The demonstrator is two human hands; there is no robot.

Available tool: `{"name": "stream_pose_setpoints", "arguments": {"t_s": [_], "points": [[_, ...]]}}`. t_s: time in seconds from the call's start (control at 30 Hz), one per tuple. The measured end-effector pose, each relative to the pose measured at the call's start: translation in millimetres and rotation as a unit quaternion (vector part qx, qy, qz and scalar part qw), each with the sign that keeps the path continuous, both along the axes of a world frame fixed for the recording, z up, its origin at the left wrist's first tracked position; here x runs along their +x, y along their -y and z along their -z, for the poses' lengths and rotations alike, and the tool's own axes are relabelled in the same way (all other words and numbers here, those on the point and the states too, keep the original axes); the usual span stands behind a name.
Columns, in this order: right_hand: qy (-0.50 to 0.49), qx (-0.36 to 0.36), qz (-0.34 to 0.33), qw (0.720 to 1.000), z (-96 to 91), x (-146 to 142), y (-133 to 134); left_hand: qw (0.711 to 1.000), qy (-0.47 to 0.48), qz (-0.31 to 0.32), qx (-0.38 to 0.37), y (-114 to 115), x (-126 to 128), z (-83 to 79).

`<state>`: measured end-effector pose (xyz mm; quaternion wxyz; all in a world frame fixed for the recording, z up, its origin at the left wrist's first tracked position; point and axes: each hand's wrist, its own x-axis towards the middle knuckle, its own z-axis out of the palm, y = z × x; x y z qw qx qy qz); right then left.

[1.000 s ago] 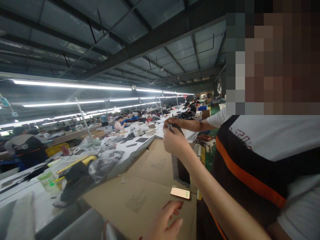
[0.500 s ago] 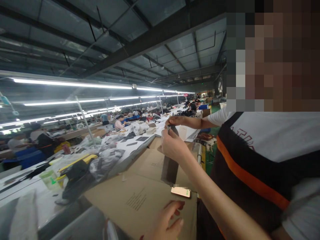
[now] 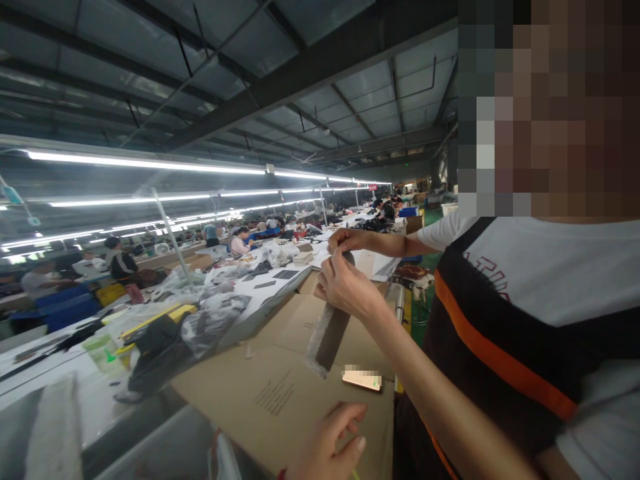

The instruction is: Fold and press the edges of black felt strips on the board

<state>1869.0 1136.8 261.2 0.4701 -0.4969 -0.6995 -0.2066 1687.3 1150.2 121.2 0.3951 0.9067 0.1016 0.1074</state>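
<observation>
My left hand hovers at the bottom, over a brown cardboard sheet with printed lines. Its fingers are loosely bent, thumb and index finger apart, and nothing shows between them. A lit phone lies on the cardboard just beyond my fingertips. Farther off, a co-worker's two hands pinch the top of a dark grey-brown strip with a pale edge. That strip hangs tilted above the cardboard. My right hand is out of view.
The co-worker in a dark apron stands close on the right, one forearm reaching across. To the left, a long white table carries plastic bags, a yellow box and dark pieces. Other people sit farther back.
The co-worker's strip has swung lower-left and turned, showing its pale edge. The co-worker's near hand has shifted slightly. My left hand has hardly moved.
</observation>
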Motion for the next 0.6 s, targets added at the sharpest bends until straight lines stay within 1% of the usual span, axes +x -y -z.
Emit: {"name": "stream_pose_setpoints", "arguments": {"t_s": [0.1,0.2,0.27,0.37,0.4,0.47,0.53,0.6], "points": [[0.061,0.019,0.060,0.996,3.0,3,1,1.000,-0.010,0.005,-0.005,0,0,2.0],[0.134,0.037,0.156,0.978,5.0,3,3,1.000,-0.006,0.016,-0.004,-3,1,7.8],[0.201,0.051,0.237,0.949,5.8,1,5,1.000,-0.004,0.024,-0.001,-5,2,13.1],[0.291,0.065,0.337,0.893,5.9,-5,6,0.999,-0.001,0.036,0.001,-8,4,20.6],[0.307,0.066,0.356,0.880,5.6,-6,7,0.999,0.002,0.038,0.000,-9,4,22.3],[0.323,0.067,0.376,0.866,4.9,-8,8,0.999,0.006,0.044,-0.003,-9,4,23.9],[0.328,0.064,0.384,0.861,4.6,-8,9,0.999,0.004,0.043,-0.006,-8,4,23.1],[0.320,0.062,0.390,0.861,5.1,-6,9,0.999,-0.001,0.038,-0.004,-7,4,20.8]]}}
